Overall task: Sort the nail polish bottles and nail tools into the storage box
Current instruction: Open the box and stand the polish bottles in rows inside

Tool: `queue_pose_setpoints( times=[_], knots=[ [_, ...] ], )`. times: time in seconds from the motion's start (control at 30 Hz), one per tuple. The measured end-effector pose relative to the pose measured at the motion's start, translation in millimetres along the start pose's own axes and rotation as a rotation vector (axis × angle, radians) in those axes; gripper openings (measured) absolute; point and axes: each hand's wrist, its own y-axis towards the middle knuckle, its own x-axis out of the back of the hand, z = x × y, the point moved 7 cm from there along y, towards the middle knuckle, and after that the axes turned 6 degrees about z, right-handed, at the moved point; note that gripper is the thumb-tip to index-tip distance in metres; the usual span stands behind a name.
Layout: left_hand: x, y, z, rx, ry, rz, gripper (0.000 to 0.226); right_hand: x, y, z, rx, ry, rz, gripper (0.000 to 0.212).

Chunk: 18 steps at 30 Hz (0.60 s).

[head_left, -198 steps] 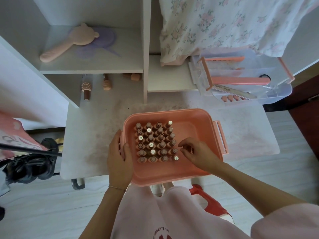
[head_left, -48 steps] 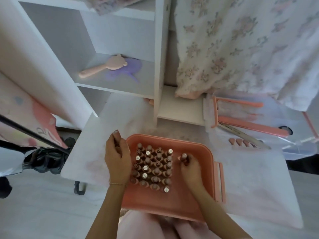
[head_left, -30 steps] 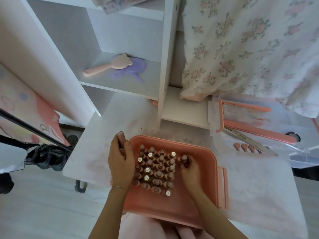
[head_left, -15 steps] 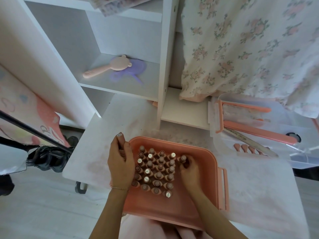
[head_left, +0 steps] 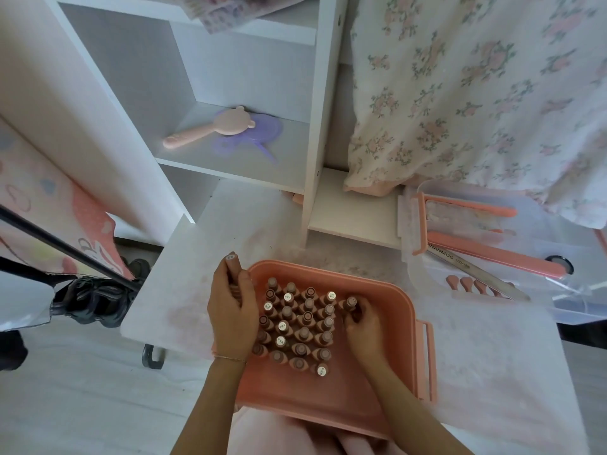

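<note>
Bottles [head_left: 297,323] are standing upright in close rows in the left half of the pink box [head_left: 399,326], which is sitting at the near edge of the tabletop [head_left: 492,372]. I am seeing my left hand [head_left: 233,315] resting over the box's left rim, its fingers curling round one bottle [head_left: 232,261] whose cap is sticking up above the fist. My right hand [head_left: 363,323] is inside the box, pinching another bottle [head_left: 350,303] just beside the right end of the back row. The two hands are staying apart, with the rows between them. At the far right corner of the tabletop a clear case [head_left: 578,290] is lying open, holding a nail file [head_left: 473,272] and pink tools I cannot make out. On the shelf [head_left: 236,162] behind, a pink brush [head_left: 210,131] is lying across a purple one [head_left: 259,136].
</note>
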Motion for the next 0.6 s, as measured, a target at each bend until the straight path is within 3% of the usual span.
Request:
queue_pose_setpoints(
  times=[0.33, 0.47, 0.6],
  knots=[
    [0, 1, 0, -0.009, -0.024, 0.010, 0.047, 0, -2, 2, -0.019, -0.030, 0.009, 0.030],
    [0, 1, 0, 0.017, -0.032, 0.022, 0.040, 2, -6, 4, -0.034, -0.042, 0.042, 0.035],
    [1, 0, -5, 0.018, -0.067, 0.052, 0.017, 10, -17, 0, -0.066, -0.146, 0.095, 0.047]
  ],
)
